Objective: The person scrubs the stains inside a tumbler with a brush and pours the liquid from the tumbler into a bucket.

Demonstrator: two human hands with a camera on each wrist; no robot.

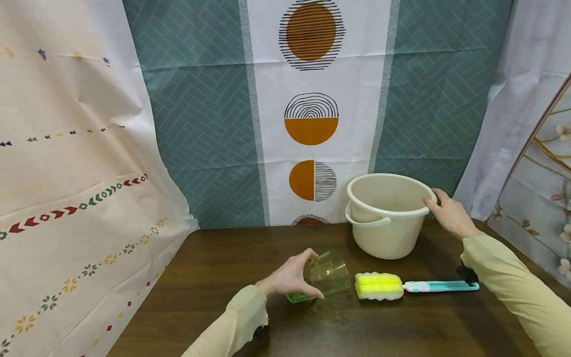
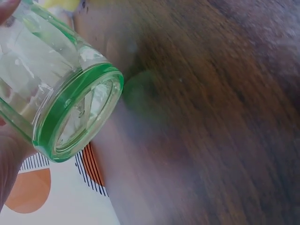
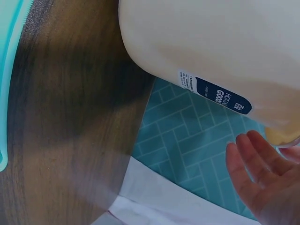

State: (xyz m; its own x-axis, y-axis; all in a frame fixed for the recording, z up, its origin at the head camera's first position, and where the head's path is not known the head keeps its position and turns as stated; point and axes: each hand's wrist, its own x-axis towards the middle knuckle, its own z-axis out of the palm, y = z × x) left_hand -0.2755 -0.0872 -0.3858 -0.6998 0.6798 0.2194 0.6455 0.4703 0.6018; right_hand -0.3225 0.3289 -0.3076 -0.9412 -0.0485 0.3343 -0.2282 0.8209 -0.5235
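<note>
My left hand (image 1: 292, 275) grips a clear green-tinted drinking glass (image 1: 327, 272), thumb and fingers round its sides. The glass is tipped on its side, mouth toward the right, close over the table. Its thick green base (image 2: 79, 112) faces the camera in the left wrist view. At the back right, my right hand (image 1: 452, 215) holds the rim of a cream plastic bucket (image 1: 388, 238). Beside the bucket's wall, several fingers (image 3: 255, 159) of that hand extend loosely in the right wrist view. The bucket stands upright, its handle hanging down on the left.
A bottle brush with a yellow and white sponge head (image 1: 379, 286) and teal handle (image 1: 450, 286) lies in front of the bucket. Wet spots show on the dark wooden table (image 1: 214, 267) near the glass. Patterned cloths (image 1: 200, 124) hang behind and at both sides.
</note>
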